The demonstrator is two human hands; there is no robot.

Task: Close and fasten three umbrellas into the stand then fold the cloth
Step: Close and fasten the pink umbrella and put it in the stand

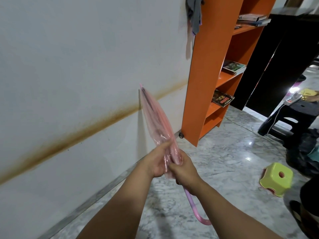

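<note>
Pink umbrella [156, 118], collapsed, pointed up toward the white wall [69, 66], its hooked handle [198, 213] hanging low. Both hands wrapped its gathered canopy: left hand [158, 163] beneath, right hand [183, 169] clutching nearer the handle. Judged step: fastening 1 umbrella. Next likely needs its strap found and wound; no stand was visible.

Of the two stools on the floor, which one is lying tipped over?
The small lime-green stool, tilted with its holed top facing the camera, right of the hands. The black stool farther back stands upright with a power strip on it.
</note>
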